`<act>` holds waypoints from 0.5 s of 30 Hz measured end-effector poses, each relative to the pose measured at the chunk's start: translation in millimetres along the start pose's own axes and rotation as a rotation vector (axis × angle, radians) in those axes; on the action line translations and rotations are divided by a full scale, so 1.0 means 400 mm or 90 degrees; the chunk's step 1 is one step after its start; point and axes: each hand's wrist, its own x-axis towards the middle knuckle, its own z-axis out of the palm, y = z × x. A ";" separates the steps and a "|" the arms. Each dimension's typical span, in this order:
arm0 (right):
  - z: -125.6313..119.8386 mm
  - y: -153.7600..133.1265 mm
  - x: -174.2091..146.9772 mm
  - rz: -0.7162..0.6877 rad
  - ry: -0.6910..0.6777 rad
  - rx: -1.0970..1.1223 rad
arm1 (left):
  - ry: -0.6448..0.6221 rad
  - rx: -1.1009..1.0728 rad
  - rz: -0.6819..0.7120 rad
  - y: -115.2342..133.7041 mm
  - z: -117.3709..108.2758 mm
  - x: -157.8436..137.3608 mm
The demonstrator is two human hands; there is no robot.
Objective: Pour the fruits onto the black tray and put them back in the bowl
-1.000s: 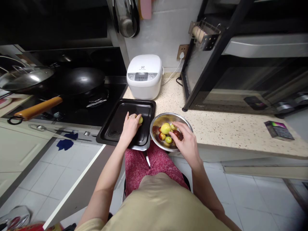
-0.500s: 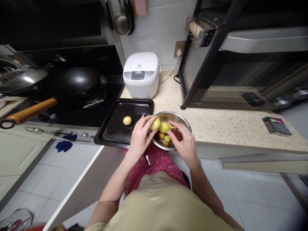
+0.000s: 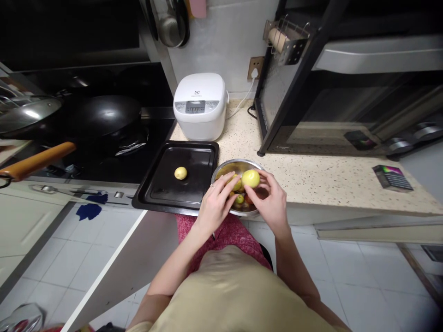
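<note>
Over a steel bowl, my right hand pinches a smooth yellow-green fruit between thumb and fingers. My left hand, bent around a second yellow-green fruit, partly covers it with its fingers. The two fruits are close together. Below them in the bowl lie smaller green fruit and some dark red ones, partly hidden by my hands. A pale yellow fruit rests alone on the black baking tray, left of the bowl.
A white rice cooker stands behind the tray. On the left, a wok with a wooden handle and a lidded pan sit on the stove. An oven is at the right, with a small dark box on the counter before it.
Both hands have shifted right over the bowl with the fruit in them. My right hand has raised its fruit slightly. The pale yellow fruit stays on the tray; the view has moved a little.
</note>
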 end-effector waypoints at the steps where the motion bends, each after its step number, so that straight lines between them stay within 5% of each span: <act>1: -0.003 0.011 0.007 0.005 0.008 -0.024 | -0.008 -0.001 -0.012 -0.003 -0.001 -0.001; 15: 0.022 0.059 0.027 0.040 -0.064 -0.091 | -0.123 0.031 -0.051 -0.027 0.004 -0.021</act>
